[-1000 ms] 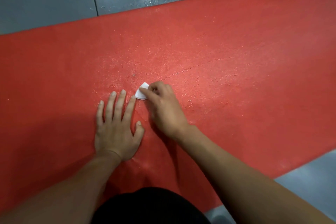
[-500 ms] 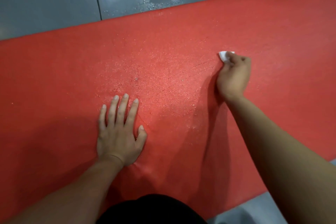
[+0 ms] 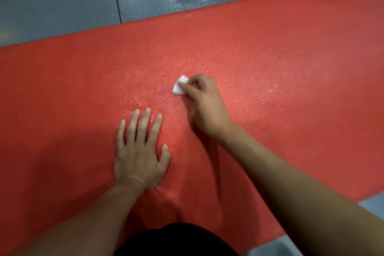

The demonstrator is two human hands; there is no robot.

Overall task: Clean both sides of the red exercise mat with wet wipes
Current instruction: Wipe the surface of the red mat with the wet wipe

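Head view: left hand (image 3: pixel 139 149) flat, fingers spread on red mat (image 3: pixel 270 58); right hand (image 3: pixel 204 106) just beside it pinches wipe (image 3: pixel 179 88) against the mat.

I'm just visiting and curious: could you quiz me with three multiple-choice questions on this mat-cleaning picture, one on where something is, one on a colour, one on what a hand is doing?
1. Where does the white wipe lie?
A. on the grey floor
B. on the mat, beyond the left hand's fingertips
C. under the left palm

2. What colour is the mat?
A. red
B. blue
C. green

3. How is the left hand?
A. curled round the wipe
B. lifted off the mat
C. flat on the mat, fingers straight

Answers:
1. B: the wipe sits on the mat, pinched by the right hand, farther out than the left hand.
2. A: the mat is red against the grey floor.
3. C: the left hand's palm and straight fingers press the mat and hold nothing.
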